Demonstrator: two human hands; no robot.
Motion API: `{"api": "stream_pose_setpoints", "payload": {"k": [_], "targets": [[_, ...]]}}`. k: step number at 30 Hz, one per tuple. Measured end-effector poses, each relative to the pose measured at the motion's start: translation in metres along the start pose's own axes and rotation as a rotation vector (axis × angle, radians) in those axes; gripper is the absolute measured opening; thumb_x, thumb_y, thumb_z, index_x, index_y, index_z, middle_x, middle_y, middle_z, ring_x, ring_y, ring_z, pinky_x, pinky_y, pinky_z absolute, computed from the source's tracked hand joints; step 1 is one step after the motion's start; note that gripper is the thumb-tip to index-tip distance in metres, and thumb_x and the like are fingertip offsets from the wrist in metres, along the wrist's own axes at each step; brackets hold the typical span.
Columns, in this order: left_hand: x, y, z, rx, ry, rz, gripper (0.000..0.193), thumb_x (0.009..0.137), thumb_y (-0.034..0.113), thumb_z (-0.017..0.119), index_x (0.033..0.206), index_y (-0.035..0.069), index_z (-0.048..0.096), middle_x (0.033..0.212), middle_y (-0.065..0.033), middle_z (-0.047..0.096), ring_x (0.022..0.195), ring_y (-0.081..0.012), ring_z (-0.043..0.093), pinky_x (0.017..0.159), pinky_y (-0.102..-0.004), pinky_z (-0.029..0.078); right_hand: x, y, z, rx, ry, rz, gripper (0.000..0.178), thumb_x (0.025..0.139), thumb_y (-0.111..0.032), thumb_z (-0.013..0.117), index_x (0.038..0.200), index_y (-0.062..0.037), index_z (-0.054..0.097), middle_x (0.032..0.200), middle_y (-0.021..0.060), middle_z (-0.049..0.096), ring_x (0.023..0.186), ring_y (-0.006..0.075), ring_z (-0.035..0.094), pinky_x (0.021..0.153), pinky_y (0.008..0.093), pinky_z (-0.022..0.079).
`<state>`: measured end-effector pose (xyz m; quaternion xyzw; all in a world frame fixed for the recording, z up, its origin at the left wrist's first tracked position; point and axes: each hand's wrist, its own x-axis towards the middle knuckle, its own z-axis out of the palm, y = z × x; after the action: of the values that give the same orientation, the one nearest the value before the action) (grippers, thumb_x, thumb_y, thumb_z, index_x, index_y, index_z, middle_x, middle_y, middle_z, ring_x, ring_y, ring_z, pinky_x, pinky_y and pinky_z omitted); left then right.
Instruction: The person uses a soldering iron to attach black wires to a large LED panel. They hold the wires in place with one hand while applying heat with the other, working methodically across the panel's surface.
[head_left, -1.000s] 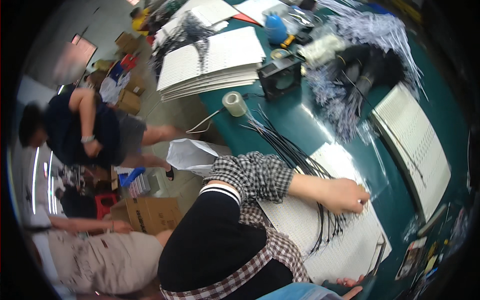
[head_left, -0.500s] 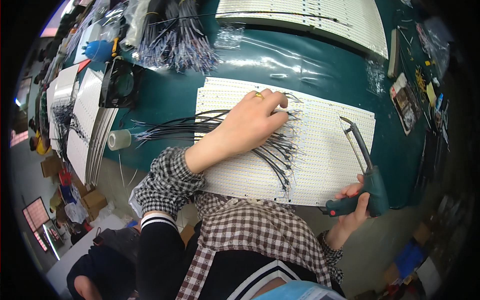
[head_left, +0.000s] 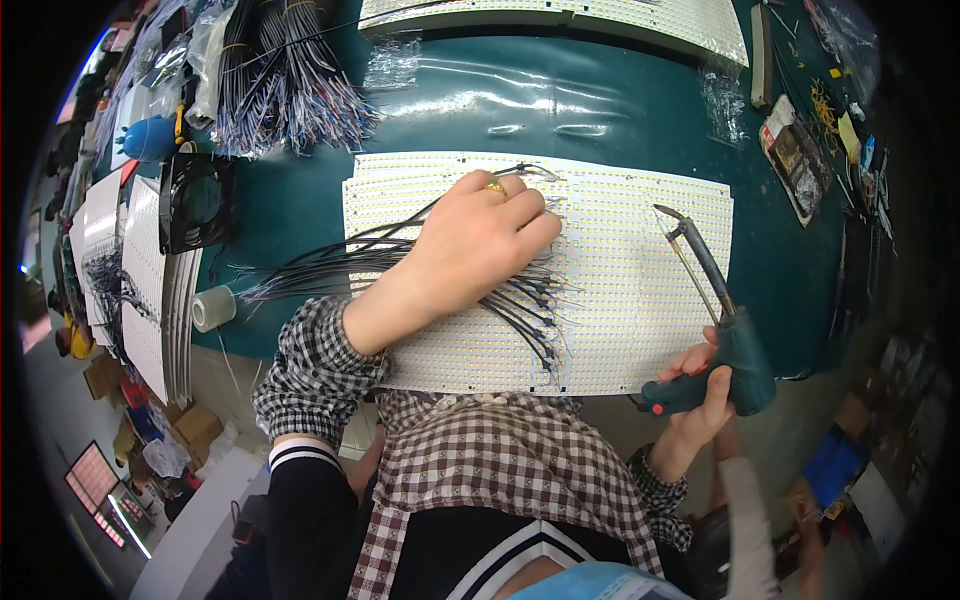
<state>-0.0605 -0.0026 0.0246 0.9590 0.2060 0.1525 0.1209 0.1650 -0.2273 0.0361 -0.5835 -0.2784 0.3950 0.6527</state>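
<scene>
A stack of white LED panels (head_left: 640, 270) dotted with small yellowish chips lies before me on the green table. My left hand (head_left: 485, 235), a ring on one finger, rests over its left half, fingers curled in. What its hidden fingertips pinch, if anything, cannot be seen. Black wires (head_left: 365, 265) run beneath this hand, their stripped ends fanned out to its right. A single black wire (head_left: 525, 168) emerges past the hand's far side, near the panel's far edge. My right hand (head_left: 700, 395) grips a dark green soldering gun (head_left: 742, 365), its tip above the panel's right part.
A thick wire bundle (head_left: 290, 90) lies far left, near a black fan (head_left: 197, 203) and a whitish spool (head_left: 213, 309). More panels stand at left (head_left: 150, 310) and at the back (head_left: 640, 25). Small tools and a pouch (head_left: 797, 165) lie right. Another person's arm (head_left: 745, 520) shows lower right.
The view has shifted, so the table's things sit further left. One black wire by my left hand has moved toward the panel's far edge. Another person's arm now shows at lower right.
</scene>
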Motion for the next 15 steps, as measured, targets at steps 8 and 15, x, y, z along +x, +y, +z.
{"api": "stream_pose_setpoints", "payload": {"k": [8,15], "targets": [[0.003,0.019,0.008,-0.316,0.036,-0.295,0.010,0.083,0.007,0.064,0.089,0.004,0.057,0.083,-0.0091,0.057,0.074,-0.0268,0.059,0.066,-0.0385,0.047,0.000,-0.001,0.007,0.038,0.085,0.033,0.059,0.092,-0.033,0.061,0.123,0.0158,0.046,0.081,0.0113,0.060,0.069,0.0201,0.061,0.056,0.0303,0.056],[0.008,0.014,0.020,-0.474,0.051,-0.393,0.012,0.081,0.005,0.066,0.088,0.002,0.057,0.081,-0.0107,0.057,0.074,-0.0276,0.059,0.066,-0.0359,0.047,-0.003,-0.006,0.010,-0.073,0.083,0.051,0.058,0.091,-0.033,0.062,0.121,0.0146,0.050,0.089,0.0162,0.064,0.073,0.0247,0.066,0.055,0.0307,0.056]]}}
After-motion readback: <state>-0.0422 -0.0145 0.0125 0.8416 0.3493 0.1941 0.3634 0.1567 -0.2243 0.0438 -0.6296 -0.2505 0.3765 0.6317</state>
